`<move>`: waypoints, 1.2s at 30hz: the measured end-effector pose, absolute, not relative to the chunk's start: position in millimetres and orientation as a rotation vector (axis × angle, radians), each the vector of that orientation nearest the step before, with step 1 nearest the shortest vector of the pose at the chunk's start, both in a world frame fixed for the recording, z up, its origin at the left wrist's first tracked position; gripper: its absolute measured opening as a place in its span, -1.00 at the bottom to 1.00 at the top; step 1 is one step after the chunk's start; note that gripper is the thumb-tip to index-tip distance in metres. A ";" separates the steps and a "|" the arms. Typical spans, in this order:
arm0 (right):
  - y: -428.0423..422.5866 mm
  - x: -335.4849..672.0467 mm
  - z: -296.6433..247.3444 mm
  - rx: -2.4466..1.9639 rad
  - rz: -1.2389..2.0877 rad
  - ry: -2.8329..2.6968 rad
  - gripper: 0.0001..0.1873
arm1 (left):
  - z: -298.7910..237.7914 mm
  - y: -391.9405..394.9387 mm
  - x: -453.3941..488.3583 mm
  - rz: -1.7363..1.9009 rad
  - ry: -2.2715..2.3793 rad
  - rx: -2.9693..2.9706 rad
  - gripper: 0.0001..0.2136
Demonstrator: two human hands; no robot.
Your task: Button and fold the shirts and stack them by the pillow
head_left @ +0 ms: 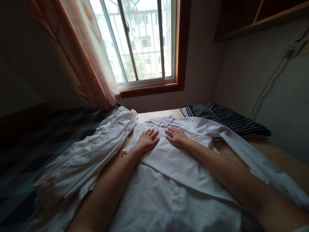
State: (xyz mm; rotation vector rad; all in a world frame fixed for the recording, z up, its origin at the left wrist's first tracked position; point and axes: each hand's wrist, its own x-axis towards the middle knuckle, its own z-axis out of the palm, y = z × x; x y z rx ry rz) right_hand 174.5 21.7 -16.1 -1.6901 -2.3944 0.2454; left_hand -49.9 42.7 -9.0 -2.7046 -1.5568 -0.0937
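Observation:
A white collared shirt (169,164) lies spread over the wooden table, its collar toward the window and one sleeve stretched out to the right. My left hand (147,140) rests flat on the upper left of the shirt, fingers spread. On the other side of the button line, my right hand (176,137) lies flat just below the collar, its fingers also apart. Neither hand grips the cloth. The shirt's lower part is wrinkled and runs out of the bottom of the view.
Left of the shirt is a crumpled white garment (89,161) on a dark checked cover (26,170). A black striped cloth (224,117) lies at the table's (277,153) back right. Behind are a barred window (145,42), a curtain (84,61) and a wall socket (295,49) with a cord.

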 end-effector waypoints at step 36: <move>91.3 219.1 -25.9 -2.049 0.206 -2.252 -0.20 | -1.3 53.1 -46.9 -0.131 -1.672 -2.662 -0.44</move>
